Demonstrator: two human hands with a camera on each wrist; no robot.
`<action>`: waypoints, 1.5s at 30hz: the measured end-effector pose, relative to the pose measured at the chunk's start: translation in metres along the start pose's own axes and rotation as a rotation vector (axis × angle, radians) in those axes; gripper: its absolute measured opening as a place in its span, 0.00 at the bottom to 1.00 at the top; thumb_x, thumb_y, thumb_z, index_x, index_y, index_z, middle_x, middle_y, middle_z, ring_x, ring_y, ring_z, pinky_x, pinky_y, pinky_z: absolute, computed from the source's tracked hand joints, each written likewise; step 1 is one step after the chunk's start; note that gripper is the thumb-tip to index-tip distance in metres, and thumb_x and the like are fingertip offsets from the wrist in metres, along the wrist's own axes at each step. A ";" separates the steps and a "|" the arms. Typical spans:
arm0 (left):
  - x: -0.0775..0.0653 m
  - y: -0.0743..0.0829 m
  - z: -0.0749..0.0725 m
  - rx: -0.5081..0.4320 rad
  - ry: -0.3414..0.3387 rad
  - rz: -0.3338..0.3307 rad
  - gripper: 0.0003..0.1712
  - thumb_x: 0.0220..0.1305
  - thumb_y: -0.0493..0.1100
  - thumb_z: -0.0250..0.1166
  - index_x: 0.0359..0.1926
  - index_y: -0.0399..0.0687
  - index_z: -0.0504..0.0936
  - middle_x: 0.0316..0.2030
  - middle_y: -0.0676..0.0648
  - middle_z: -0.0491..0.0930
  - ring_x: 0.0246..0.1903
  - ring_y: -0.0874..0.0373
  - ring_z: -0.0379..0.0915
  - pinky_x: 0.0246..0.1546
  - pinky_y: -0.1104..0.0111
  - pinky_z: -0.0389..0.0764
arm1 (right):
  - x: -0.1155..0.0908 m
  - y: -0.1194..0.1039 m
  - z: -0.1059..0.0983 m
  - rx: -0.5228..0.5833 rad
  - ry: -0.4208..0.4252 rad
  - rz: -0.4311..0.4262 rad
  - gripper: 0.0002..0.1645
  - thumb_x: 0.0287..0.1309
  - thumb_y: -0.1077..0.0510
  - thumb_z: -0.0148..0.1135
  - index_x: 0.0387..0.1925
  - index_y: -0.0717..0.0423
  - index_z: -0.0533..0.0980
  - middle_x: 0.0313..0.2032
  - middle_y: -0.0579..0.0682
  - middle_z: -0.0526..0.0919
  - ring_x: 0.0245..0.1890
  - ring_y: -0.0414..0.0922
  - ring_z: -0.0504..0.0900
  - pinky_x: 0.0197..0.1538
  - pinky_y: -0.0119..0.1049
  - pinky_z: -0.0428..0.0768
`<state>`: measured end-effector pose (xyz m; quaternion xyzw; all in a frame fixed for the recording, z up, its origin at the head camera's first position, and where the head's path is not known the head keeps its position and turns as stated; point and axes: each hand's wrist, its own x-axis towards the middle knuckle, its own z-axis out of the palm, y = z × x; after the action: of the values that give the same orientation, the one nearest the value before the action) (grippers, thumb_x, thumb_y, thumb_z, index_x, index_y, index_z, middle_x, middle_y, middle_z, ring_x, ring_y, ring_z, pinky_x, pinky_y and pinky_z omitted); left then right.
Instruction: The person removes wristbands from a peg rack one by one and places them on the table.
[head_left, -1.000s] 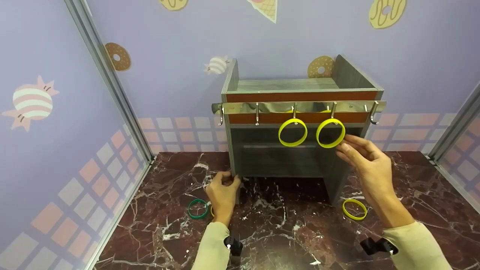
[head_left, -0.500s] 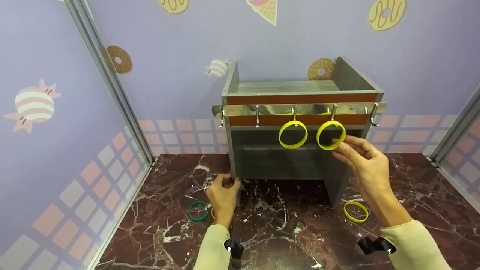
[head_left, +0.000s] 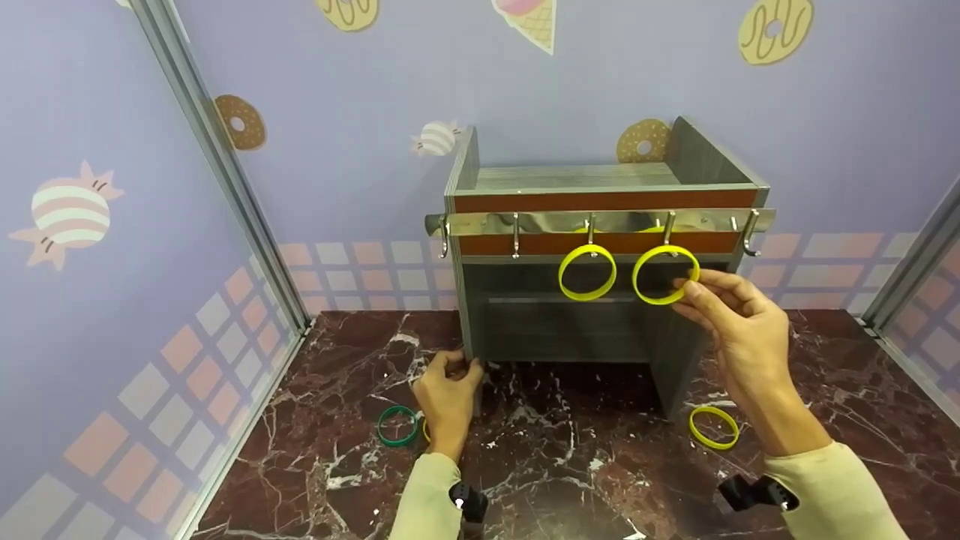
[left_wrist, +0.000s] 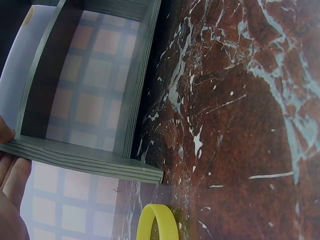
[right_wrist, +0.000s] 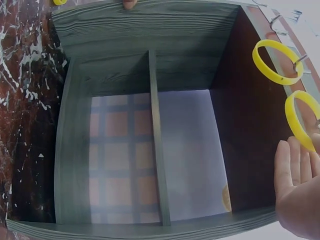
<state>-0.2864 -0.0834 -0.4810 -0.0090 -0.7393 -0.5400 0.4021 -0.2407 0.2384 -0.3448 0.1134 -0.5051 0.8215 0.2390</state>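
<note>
With our right hand (head_left: 746, 334) we are pinching a yellow ring (head_left: 660, 301), which is encircling the hook (head_left: 669, 226) second from the rail's (head_left: 555, 221) right end. Our left hand (head_left: 448, 394) is gripping the shelf's (head_left: 570, 334) left side, low down.

Yellow rings (head_left: 660, 301); green ring (head_left: 396, 444); grey wood-grained shelf (head_left: 566, 334); silver hook rail (head_left: 555, 222); maroon tabletop (head_left: 555, 487), white-veined; lilac wall (head_left: 360, 105).

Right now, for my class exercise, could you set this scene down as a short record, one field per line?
Left hand: grips left panel of shelf unit
Right hand: fingers pinch held yellow ring
Hook rail: across shelf unit's front
Middle hook: carries hanging yellow ring
Tabletop, left: green ring; near yellow ring, partly hidden in head view
Tabletop, right: loose yellow ring
</note>
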 end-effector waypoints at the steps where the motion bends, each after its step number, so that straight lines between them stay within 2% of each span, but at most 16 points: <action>1: 0.000 0.000 0.000 0.003 0.004 0.002 0.09 0.52 0.28 0.79 0.33 0.38 0.88 0.30 0.42 0.89 0.27 0.53 0.89 0.28 0.66 0.89 | 0.000 -0.001 0.001 0.000 0.002 -0.002 0.12 0.65 0.75 0.67 0.49 0.77 0.80 0.41 0.64 0.88 0.41 0.51 0.90 0.49 0.44 0.88; 10: 0.000 -0.002 0.000 0.003 0.023 0.010 0.10 0.49 0.27 0.80 0.31 0.38 0.87 0.29 0.41 0.88 0.27 0.52 0.89 0.27 0.66 0.89 | 0.000 -0.011 0.007 0.046 0.033 -0.010 0.12 0.65 0.75 0.67 0.49 0.77 0.80 0.41 0.65 0.88 0.40 0.52 0.90 0.49 0.43 0.88; 17: 0.000 -0.002 -0.001 0.015 0.016 0.005 0.10 0.50 0.28 0.80 0.32 0.38 0.88 0.29 0.43 0.89 0.27 0.52 0.89 0.28 0.66 0.89 | -0.001 -0.021 0.010 0.085 0.039 -0.045 0.11 0.65 0.77 0.65 0.49 0.78 0.80 0.41 0.67 0.88 0.40 0.53 0.90 0.47 0.42 0.89; 24: 0.000 0.000 -0.001 -0.012 -0.003 -0.020 0.10 0.52 0.28 0.80 0.33 0.39 0.88 0.29 0.43 0.89 0.27 0.52 0.89 0.27 0.67 0.88 | -0.007 -0.031 0.006 0.138 0.046 -0.053 0.10 0.66 0.78 0.63 0.48 0.79 0.80 0.40 0.67 0.88 0.39 0.54 0.91 0.46 0.42 0.89; 37: -0.001 0.000 0.001 -0.023 0.005 -0.015 0.10 0.51 0.27 0.79 0.33 0.39 0.88 0.29 0.44 0.88 0.27 0.54 0.89 0.27 0.69 0.87 | -0.019 -0.034 -0.025 0.194 0.041 -0.068 0.11 0.67 0.82 0.57 0.48 0.82 0.79 0.42 0.70 0.87 0.40 0.56 0.91 0.47 0.45 0.89; 45: 0.000 -0.002 0.002 -0.010 0.012 -0.015 0.11 0.50 0.26 0.79 0.32 0.39 0.87 0.28 0.43 0.88 0.26 0.52 0.89 0.25 0.71 0.86 | -0.024 -0.028 -0.051 0.175 0.081 -0.030 0.12 0.68 0.81 0.57 0.49 0.78 0.80 0.43 0.66 0.87 0.40 0.53 0.91 0.48 0.42 0.88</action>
<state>-0.2879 -0.0826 -0.4826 -0.0022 -0.7342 -0.5468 0.4024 -0.2031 0.2871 -0.3575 0.1081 -0.4195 0.8628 0.2605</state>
